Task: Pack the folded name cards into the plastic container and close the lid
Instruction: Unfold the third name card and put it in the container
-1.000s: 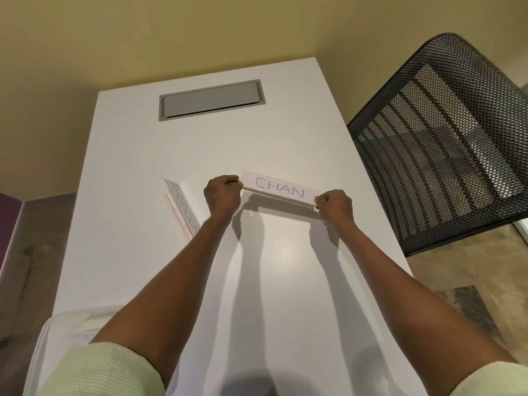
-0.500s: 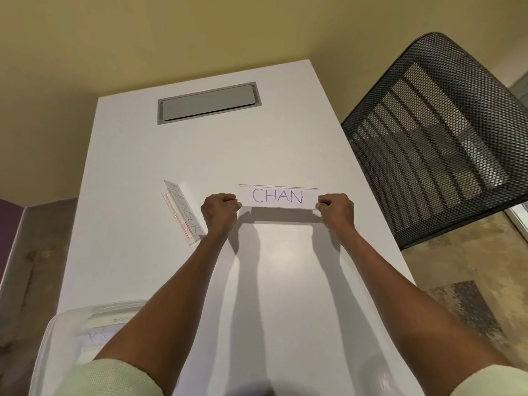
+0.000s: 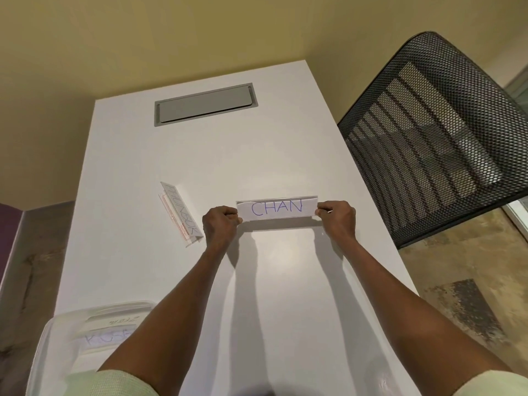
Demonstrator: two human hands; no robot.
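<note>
at about 7 o'clock, in the near left corner of the white table (image 3: 137,172), sits the clear plastic container (image 3: 65,332), lid off; inside it lie name cards (image 3: 111,330) with faint handwriting, partly hidden by the left forearm. further up, at about 10 o'clock from the table's middle, a second name card in a clear holder (image 3: 181,214) lies on the tabletop, set at a slant, just beside the left hand but not touching it as far as can be told.

the left arm reaches straight forward from a pale green sleeve (image 3: 114,385), forearm extended, wrist bent slightly. the left hand (image 3: 220,224) is curled into a fist-like grip, pinching the left end of the "chan" name card (image 3: 277,208). the card is held level between both hands, writing facing the camera, raised a little above the table with its shadow below.

the right hand (image 3: 337,217) mirrors it, fingers curled, thumb and fingers pinching the card's right end. the right arm extends forward from 5 o'clock.

at 12 o'clock a grey cable hatch (image 3: 204,104) is set in the tabletop. at 2 o'clock stands a black mesh chair (image 3: 434,132), beside the table's right edge.
</note>
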